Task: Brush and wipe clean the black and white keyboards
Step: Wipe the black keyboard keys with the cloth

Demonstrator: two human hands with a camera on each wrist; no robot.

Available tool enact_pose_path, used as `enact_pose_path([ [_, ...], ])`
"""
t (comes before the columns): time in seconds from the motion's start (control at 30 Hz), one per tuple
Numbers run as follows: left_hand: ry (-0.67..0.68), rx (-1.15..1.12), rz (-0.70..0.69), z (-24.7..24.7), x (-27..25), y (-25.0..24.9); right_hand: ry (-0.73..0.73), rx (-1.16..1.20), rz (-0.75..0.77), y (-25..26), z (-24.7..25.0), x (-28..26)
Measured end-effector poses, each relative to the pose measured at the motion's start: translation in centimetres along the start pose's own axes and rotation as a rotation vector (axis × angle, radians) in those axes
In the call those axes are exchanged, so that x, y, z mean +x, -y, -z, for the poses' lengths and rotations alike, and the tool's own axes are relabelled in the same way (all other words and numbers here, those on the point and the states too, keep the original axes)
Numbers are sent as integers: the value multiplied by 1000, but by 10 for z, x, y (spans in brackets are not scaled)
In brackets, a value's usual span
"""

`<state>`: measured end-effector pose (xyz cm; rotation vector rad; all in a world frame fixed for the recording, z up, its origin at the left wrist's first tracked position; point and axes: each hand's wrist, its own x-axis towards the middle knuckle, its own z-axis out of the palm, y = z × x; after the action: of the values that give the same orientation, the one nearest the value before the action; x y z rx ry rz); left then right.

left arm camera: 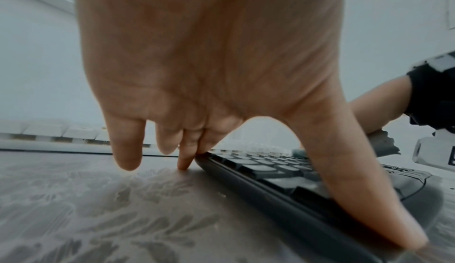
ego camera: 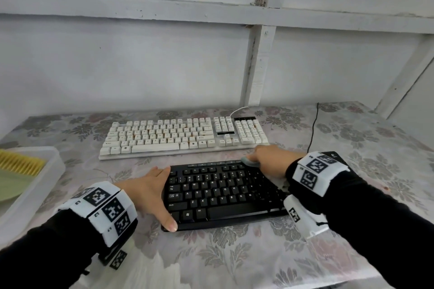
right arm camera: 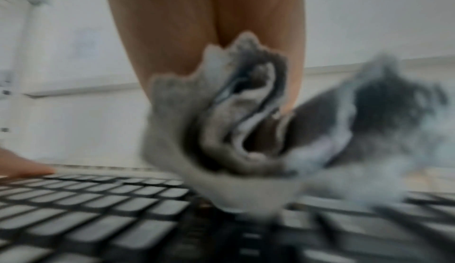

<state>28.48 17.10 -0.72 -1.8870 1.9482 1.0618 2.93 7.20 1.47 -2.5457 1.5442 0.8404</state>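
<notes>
A black keyboard (ego camera: 218, 192) lies near the table's front, with a white keyboard (ego camera: 183, 135) just behind it. My left hand (ego camera: 152, 191) braces the black keyboard's left end, thumb on its front corner and fingers straight against its far corner (left arm camera: 197, 150). My right hand (ego camera: 270, 159) grips a bunched grey cloth (ego camera: 250, 162) and presses it on the keyboard's upper right keys. The right wrist view is blurred but shows the cloth (right arm camera: 234, 131) crumpled under the hand on the dark keys (right arm camera: 98, 208).
A clear plastic tray (ego camera: 35, 183) at the left edge holds a yellow-bristled brush (ego camera: 21, 165) and something pale green. A black cable (ego camera: 313, 129) runs back toward the wall on the right. The table wears a floral cover (ego camera: 234, 253), and the wall stands close behind.
</notes>
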Motion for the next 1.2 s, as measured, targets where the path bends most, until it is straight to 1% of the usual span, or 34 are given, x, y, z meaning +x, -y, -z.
enact_pose_path([
  [0.1,12,15,31,1,-4,-5,38,-17,-92,-30,-4,-7],
  [0.23,22,-16,-3,1,-6,-6,81,42,-308,-65,-6,-16],
  [0.27,23,-27,-13,1,-6,-6,90,61,-328,-69,-5,-19],
  [0.33,-2,-55,-34,0,-6,-4,61,108,-329,-64,0,-20],
  [0.4,-52,-71,-53,-2,-6,-4,9,151,-253,-41,9,-14],
  [0.47,-97,-82,-67,-4,-6,-4,-40,175,-68,-1,17,-5],
  [0.53,-92,-107,-80,-4,-5,-4,-79,171,128,45,27,3],
  [0.6,-97,-111,-111,-3,-4,-6,-116,154,246,87,39,3],
  [0.67,-113,-77,-133,-3,-3,-9,-118,94,275,112,46,1],
  [0.73,-127,-58,-131,-2,-3,-11,-90,36,247,118,46,4],
  [0.87,-102,-99,-145,-1,2,-8,-61,70,215,97,36,8],
  [0.97,-73,-85,-124,0,7,-7,-33,137,136,66,21,11],
  [1.03,-65,-39,-83,1,8,-7,-16,172,81,47,11,12],
  [1.13,-55,27,-26,3,12,-9,-45,305,47,18,-4,13],
  [1.2,-56,49,-14,4,12,-9,-72,360,35,1,-11,11],
])
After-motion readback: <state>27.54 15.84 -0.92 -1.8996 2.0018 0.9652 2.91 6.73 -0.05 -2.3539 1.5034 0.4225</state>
